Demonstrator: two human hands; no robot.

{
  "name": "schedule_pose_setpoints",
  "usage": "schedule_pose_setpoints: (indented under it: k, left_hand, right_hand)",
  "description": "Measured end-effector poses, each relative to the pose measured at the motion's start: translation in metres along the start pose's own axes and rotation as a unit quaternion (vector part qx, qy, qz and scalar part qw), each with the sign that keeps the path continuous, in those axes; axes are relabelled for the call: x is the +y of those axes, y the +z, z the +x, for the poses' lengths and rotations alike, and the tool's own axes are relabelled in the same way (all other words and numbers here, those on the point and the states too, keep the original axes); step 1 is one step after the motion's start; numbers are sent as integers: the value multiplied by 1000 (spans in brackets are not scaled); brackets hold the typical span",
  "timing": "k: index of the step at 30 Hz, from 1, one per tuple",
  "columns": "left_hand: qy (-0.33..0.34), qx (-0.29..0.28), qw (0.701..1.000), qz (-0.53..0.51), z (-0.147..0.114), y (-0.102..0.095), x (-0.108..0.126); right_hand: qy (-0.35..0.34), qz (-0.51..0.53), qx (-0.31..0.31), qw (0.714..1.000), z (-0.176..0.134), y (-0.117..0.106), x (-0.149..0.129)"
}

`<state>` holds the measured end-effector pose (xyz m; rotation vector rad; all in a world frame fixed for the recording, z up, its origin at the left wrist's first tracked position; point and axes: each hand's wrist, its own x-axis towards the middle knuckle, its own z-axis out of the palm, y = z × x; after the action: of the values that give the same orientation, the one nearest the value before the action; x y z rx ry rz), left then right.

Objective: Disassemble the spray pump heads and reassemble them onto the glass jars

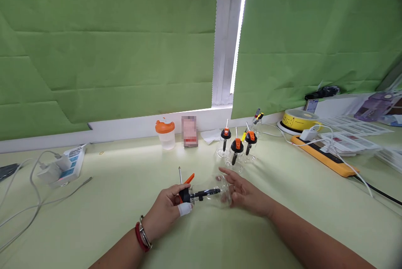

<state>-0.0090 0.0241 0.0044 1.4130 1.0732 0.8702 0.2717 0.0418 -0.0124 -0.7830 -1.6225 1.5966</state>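
Observation:
A clear glass bottle point(213, 202) lies sideways just above the table, its base toward the right. Its black top point(184, 195) has an orange lever and a thin metal tube, and a black stem runs inside the glass. My left hand point(171, 206), with white tape on the thumb, is closed around the top. Curved about the wide base end are the fingers of my right hand point(246, 193), partly seen through the glass. Behind my right hand, three similar bottles stand upright, with black-and-orange tops point(237, 146).
Farther back are an orange-lidded cup point(166, 137), a blurred pink box point(189, 131) and a folded paper point(211, 135). White power strip point(73, 164) and cables lie left. Right are an orange power strip point(326, 158), a yellow bowl point(298, 121) and screwdrivers point(258, 115).

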Motion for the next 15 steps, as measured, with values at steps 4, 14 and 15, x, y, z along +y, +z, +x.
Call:
schedule_pose_setpoints:
  k: [4,14,15]
  left_hand:
    - [14,0,1000,9,0,-3,-2]
    - [56,-13,997,57,-4,5,-4]
    - [52,-9,997,55,-3,4,-4]
  right_hand:
    - [-12,21,7,1000,-2,2,2]
    - [64,-56,7,996,3,5,3]
    - [55,-53,4,997,2,4,1]
